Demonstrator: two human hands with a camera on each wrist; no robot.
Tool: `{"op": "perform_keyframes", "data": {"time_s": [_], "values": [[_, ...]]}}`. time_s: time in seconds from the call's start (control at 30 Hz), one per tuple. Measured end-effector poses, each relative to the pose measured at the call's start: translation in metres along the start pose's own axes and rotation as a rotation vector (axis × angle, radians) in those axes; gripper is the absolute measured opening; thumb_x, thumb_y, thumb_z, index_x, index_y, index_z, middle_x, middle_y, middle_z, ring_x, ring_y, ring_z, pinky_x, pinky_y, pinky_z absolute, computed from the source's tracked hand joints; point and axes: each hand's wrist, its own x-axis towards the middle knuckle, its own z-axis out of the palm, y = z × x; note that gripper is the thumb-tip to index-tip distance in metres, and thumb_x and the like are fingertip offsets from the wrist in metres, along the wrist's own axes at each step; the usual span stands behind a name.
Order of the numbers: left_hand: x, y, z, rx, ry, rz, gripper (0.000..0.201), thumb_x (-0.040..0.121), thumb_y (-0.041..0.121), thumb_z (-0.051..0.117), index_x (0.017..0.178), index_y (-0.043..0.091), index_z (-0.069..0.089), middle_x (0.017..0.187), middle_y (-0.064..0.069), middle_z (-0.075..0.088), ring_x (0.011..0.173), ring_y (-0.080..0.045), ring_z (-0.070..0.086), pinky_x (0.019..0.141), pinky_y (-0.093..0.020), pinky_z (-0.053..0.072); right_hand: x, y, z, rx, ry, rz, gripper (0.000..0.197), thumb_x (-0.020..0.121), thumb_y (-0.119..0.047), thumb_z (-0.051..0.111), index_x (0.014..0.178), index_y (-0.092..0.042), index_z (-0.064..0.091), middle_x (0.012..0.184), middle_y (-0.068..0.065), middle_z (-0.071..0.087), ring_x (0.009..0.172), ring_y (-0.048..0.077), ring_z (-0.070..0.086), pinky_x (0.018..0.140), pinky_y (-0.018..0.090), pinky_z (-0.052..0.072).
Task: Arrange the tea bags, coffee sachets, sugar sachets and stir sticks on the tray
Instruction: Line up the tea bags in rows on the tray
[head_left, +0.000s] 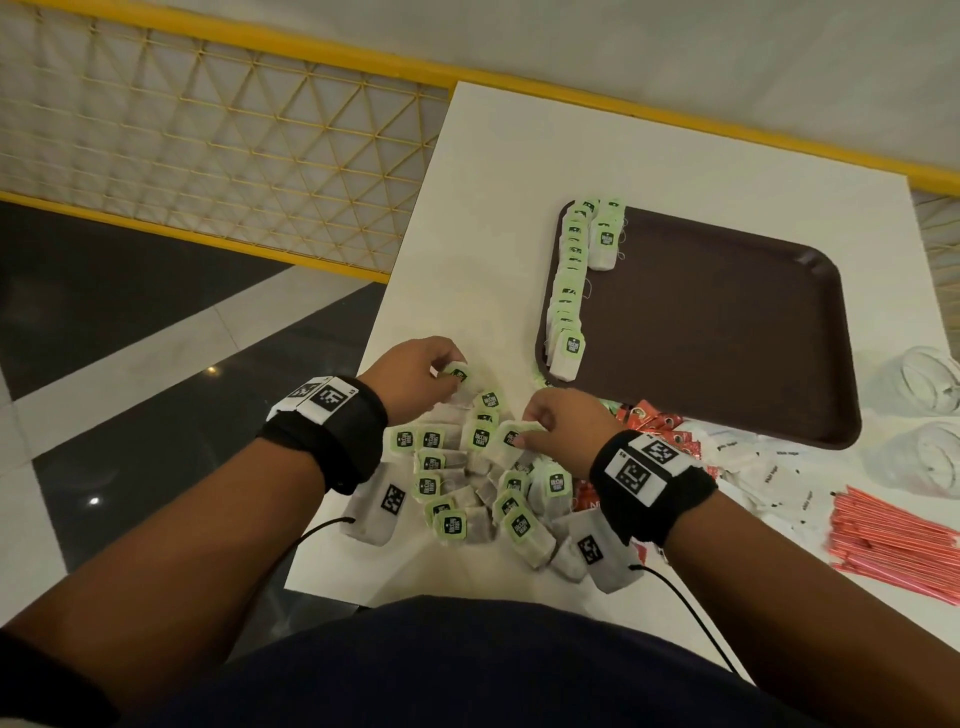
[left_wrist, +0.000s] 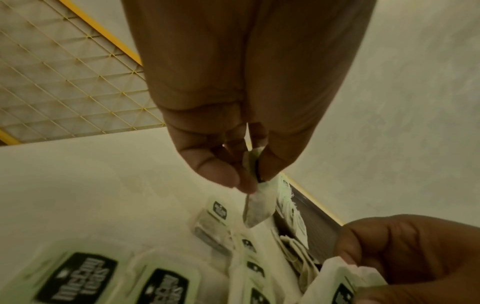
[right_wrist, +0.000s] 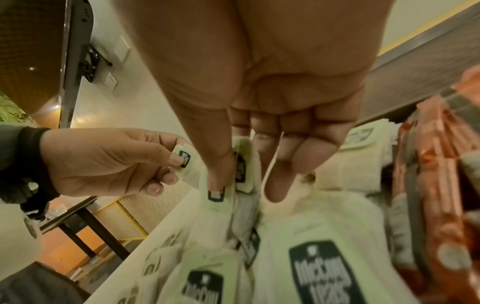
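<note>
Dark cloth across the person's lap (head_left: 467, 670) fills the near edge of the head view, and both forearms reach out from it over a white table (head_left: 488, 156); each wrist wears a black band with a printed marker. Left hand (head_left: 415, 371) pinches one tea bag (head_left: 460, 375) by its green tag between thumb and fingertips, the other fingers curled in beside it; in the left wrist view that bag (left_wrist: 259, 209) hangs clear of the heap below. Right hand (head_left: 563, 428) pinches a second tea bag (head_left: 511, 441) at its top edge, thumb pressed on the tag; this bag lies against the pile, though I cannot tell whether it is lifted off it. Between and under the hands sits the loose pile of tea bags (head_left: 467, 499), green tags mostly face up.

Further off on the table rests a brown tray (head_left: 727, 332); a row of tea bags (head_left: 569, 291) overlaps along its left rim from the far corner to the near one, with one more bag (head_left: 605, 244) just beside the row at the far end. Red coffee sachets (head_left: 654, 423) lie against the tray's near edge; white sugar sachets (head_left: 769, 480) spread to their right; pink stir sticks (head_left: 893, 540) lie in a bundle near the table's right edge; two clear glass jars (head_left: 930, 415) lie on the table right of the tray.
</note>
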Motion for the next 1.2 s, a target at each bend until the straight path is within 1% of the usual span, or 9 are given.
{"op": "perform_keyframes", "data": {"time_s": [0.1, 0.23, 0.37, 0.47, 0.57, 0.67, 0.77, 0.97, 1.2], "values": [[0.007, 0.009, -0.001, -0.064, 0.029, 0.029, 0.015, 0.085, 0.017, 0.073, 0.097, 0.016, 0.064, 0.082, 0.005, 0.058, 0.071, -0.012, 0.054, 0.066, -0.024, 0.043, 0.001, 0.007, -0.012, 0.064, 0.057, -0.060, 0.018, 0.083, -0.033, 0.073, 0.089, -0.025, 0.058, 0.073, -0.010, 0.050, 0.069, 0.010, 0.048, 0.055, 0.022, 0.032], [0.022, 0.023, 0.002, -0.246, 0.048, 0.038, 0.020, 0.076, 0.018, 0.083, 0.086, 0.012, 0.066, 0.078, -0.004, 0.063, 0.069, -0.013, 0.055, 0.068, -0.031, 0.046, -0.001, 0.012, -0.037, 0.176, 0.099, -0.124, 0.013, 0.082, -0.027, 0.076, 0.091, -0.024, 0.067, 0.074, -0.007, 0.058, 0.063, 0.006, 0.049, 0.061, 0.026, 0.039], [0.038, 0.045, 0.010, -0.266, -0.002, 0.073, 0.017, 0.087, 0.023, 0.072, 0.087, 0.009, 0.063, 0.081, -0.004, 0.061, 0.073, -0.013, 0.054, 0.067, -0.028, 0.043, -0.003, 0.007, -0.068, 0.257, 0.078, -0.223, 0.013, 0.082, -0.017, 0.076, 0.094, -0.022, 0.074, 0.091, -0.003, 0.073, 0.084, 0.017, 0.067, 0.082, 0.037, 0.054], [0.047, 0.063, 0.017, -0.408, -0.091, 0.021, 0.012, 0.089, 0.028, 0.059, 0.092, 0.016, 0.056, 0.088, -0.004, 0.058, 0.080, -0.016, 0.051, 0.073, -0.031, 0.044, -0.001, 0.006, -0.086, 0.326, 0.048, -0.233, 0.015, 0.083, -0.014, 0.075, 0.098, -0.016, 0.074, 0.094, 0.000, 0.074, 0.083, 0.017, 0.070, 0.082, 0.037, 0.058], [0.052, 0.077, 0.024, -0.698, -0.200, -0.067, 0.004, 0.096, 0.017, 0.050, 0.093, 0.014, 0.052, 0.089, -0.006, 0.053, 0.080, -0.020, 0.055, 0.073, -0.034, 0.054, 0.006, 0.010, -0.098, 0.337, 0.121, -0.252, 0.017, 0.081, -0.014, 0.077, 0.098, -0.017, 0.074, 0.096, -0.002, 0.073, 0.088, 0.015, 0.069, 0.085, 0.030, 0.055], [0.062, 0.084, 0.031, -0.894, -0.270, -0.103, 0.015, 0.092, 0.024, 0.056, 0.102, 0.013, 0.057, 0.109, -0.016, 0.055, 0.097, -0.036, 0.062, 0.084, -0.051, 0.056, 0.017, 0.018, -0.108, 0.287, 0.212, -0.246, 0.020, 0.079, -0.017, 0.079, 0.097, -0.018, 0.073, 0.090, -0.005, 0.070, 0.075, 0.001, 0.061, 0.072, 0.022, 0.048], [0.070, 0.089, 0.036, -1.013, -0.297, -0.139, 0.026, 0.098, 0.027, 0.053, 0.117, 0.011, 0.047, 0.110, -0.019, 0.063, 0.093, -0.031, 0.067, 0.077, -0.045, 0.056, 0.029, 0.027, -0.113, 0.264, 0.282, -0.188, 0.023, 0.077, -0.020, 0.080, 0.098, -0.021, 0.070, 0.079, -0.011, 0.062, 0.060, -0.006, 0.050, 0.061, 0.014, 0.039], [0.093, 0.092, 0.041, -0.961, -0.208, -0.067, 0.030, 0.097, 0.007, 0.056, 0.124, 0.012, 0.044, 0.117, -0.012, 0.063, 0.097, -0.022, 0.067, 0.077, -0.035, 0.057, 0.052, 0.053, -0.116, 0.546, 0.383, -0.035, 0.026, 0.081, -0.030, 0.077, 0.102, -0.019, 0.065, 0.088, 0.002, 0.069, 0.073, 0.013, 0.064, 0.067, 0.028, 0.054], [0.123, 0.092, 0.047, -0.904, -0.116, -0.043, 0.029, 0.097, 0.007, 0.056, 0.122, 0.012, 0.042, 0.131, -0.017, 0.055, 0.109, -0.026, 0.062, 0.078, -0.035, 0.059, 0.071, 0.066, -0.109, 0.901, 0.262, 0.089, 0.015, 0.087, -0.013, 0.071, 0.094, -0.003, 0.064, 0.088, 0.015, 0.071, 0.070, 0.014, 0.064, 0.060, 0.021, 0.051]]}}
